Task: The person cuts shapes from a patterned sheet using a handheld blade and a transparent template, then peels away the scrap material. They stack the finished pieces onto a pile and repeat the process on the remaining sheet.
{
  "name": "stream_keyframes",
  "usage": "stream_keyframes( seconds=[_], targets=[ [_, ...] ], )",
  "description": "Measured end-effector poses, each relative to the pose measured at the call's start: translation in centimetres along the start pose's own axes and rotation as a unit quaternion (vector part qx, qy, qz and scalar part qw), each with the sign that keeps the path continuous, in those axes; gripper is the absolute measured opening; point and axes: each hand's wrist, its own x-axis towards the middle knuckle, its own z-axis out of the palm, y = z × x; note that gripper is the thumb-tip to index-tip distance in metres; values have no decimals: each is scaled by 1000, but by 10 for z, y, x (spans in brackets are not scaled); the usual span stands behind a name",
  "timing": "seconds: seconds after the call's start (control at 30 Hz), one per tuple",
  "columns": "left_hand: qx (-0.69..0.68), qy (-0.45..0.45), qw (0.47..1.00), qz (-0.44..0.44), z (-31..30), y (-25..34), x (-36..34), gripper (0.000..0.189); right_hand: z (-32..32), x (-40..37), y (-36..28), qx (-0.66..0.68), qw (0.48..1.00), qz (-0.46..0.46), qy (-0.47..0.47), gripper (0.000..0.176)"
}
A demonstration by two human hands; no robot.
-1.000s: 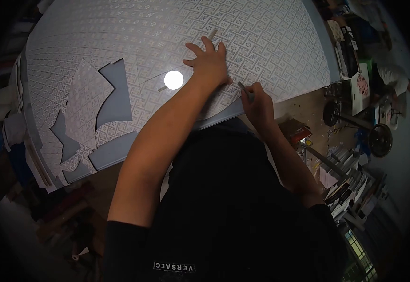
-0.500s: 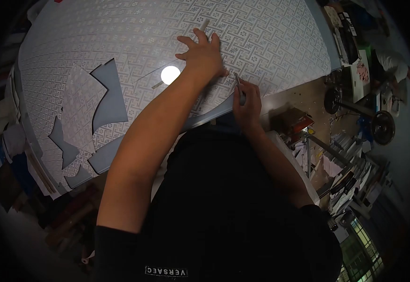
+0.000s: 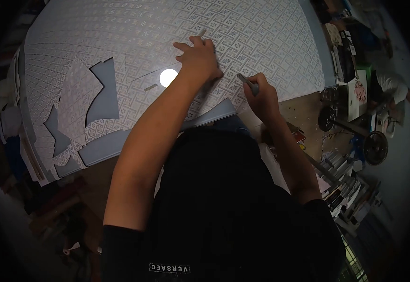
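My left hand lies spread and flat on the pale patterned sheet. A short grey strip shows just past its fingertips. A thin curved line, perhaps the edge of something clear, runs to its left. My right hand is closed around a grey utility knife, its tip pointing up and left over the sheet. Near the front edge a cut leaves the blue-grey surface bare. A bright white disc shows beside my left forearm.
Cut-out gaps at left expose the blue-grey tabletop, beside a loose-looking patterned piece. Another small strip lies by the disc. Right of the table are stacked papers, a round-based stand and a person.
My right hand has moved right and up with the knife, away from my left hand. Blue-grey surface now shows wider at the front edge. My left hand stays spread on the sheet.
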Motion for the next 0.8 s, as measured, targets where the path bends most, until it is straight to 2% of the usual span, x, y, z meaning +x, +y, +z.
stream_keyframes(
  seconds=[0.17, 0.23, 0.43, 0.8],
  targets=[
    [20, 32, 999, -17, 1, 7, -3, 112, -12, 12, 1, -15, 999, -35, -23, 20],
    [12, 39, 999, -23, 1, 9, -5, 114, -17, 15, -3, -24, 997, 19, -77, 23],
    [-9, 50, 998, -32, 3, 10, -3, 119, -19, 18, 1, -13, 996, -44, -79, 24],
    [-6, 46, 998, -36, 0, 12, -3, 118, -23, 24, -6, -19, 993, -18, -112, 22]
  ],
)
